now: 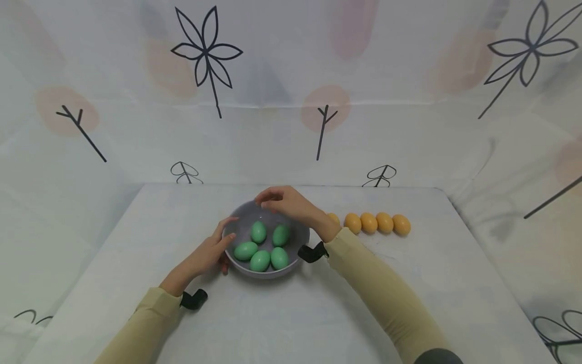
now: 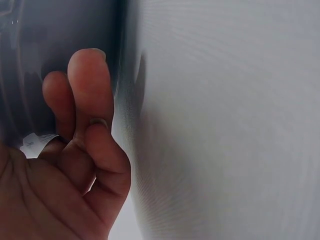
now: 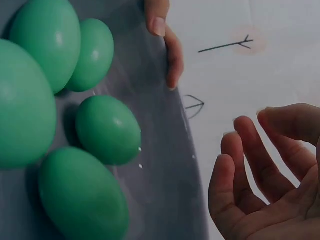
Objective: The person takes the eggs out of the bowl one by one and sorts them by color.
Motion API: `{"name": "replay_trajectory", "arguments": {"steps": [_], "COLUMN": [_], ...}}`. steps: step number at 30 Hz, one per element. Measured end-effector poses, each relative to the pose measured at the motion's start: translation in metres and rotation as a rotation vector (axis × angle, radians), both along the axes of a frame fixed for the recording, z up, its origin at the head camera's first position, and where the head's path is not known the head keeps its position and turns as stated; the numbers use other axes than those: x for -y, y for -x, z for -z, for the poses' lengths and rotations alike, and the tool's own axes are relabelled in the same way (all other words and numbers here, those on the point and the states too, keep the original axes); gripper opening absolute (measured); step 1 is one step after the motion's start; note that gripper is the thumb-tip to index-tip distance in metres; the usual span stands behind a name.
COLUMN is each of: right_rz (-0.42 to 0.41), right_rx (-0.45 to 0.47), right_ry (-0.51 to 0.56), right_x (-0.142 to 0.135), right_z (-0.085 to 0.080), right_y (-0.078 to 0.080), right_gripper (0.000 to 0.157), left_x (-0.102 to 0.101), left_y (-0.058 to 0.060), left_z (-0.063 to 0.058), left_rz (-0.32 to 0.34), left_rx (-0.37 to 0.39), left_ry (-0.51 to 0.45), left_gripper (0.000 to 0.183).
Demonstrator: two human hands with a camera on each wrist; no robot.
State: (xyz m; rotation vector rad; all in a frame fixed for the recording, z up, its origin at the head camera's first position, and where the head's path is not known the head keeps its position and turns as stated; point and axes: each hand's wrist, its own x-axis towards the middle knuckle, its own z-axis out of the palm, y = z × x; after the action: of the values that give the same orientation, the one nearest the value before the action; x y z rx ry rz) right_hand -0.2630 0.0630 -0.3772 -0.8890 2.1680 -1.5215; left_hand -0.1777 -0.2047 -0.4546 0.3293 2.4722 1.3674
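Observation:
A grey-purple bowl (image 1: 244, 216) sits on the table with several green eggs (image 1: 258, 232) inside. My left hand (image 1: 208, 254) holds the bowl at its left side, thumb over the rim and other fingers against the outer wall. In the left wrist view, the fingers (image 2: 92, 95) lie against the bowl's side close to the tabletop. My right hand (image 1: 291, 204) hovers at the bowl's far rim, its fingers loosely curved with nothing between them. The right wrist view has the same hand (image 3: 272, 175) just outside the rim, beside the green eggs (image 3: 108, 130).
Right of the bowl, several yellow-orange eggs (image 1: 369, 223) form a row on the white table (image 1: 282, 323). The leftmost one is partly hidden behind my right wrist. A pale cloth backdrop (image 1: 273, 146) with plant drawings rises behind the table's far edge.

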Motion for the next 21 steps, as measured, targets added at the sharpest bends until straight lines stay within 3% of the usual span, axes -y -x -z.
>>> {"name": "replay_trajectory", "arguments": {"steps": [10, 13, 21], "right_rz": [0.009, -0.01, -0.139], "right_rx": [0.17, 0.195, 0.051], "right_ry": [0.019, -0.018, -0.267], "right_x": [0.028, 0.03, 0.032], "right_z": [0.025, 0.031, 0.038], "right_y": [0.018, 0.02, 0.022], "right_gripper": [0.027, 0.029, 0.037], "left_x": [0.001, 0.001, 0.0], "left_y": [-0.001, -0.001, 0.001], "left_z": [0.001, 0.001, 0.004], "left_rz": [0.0, -0.002, -0.007], "left_rx": [0.013, 0.002, 0.013], "left_ry": [-0.002, 0.0, -0.017], "left_gripper": [0.05, 0.049, 0.051]}}
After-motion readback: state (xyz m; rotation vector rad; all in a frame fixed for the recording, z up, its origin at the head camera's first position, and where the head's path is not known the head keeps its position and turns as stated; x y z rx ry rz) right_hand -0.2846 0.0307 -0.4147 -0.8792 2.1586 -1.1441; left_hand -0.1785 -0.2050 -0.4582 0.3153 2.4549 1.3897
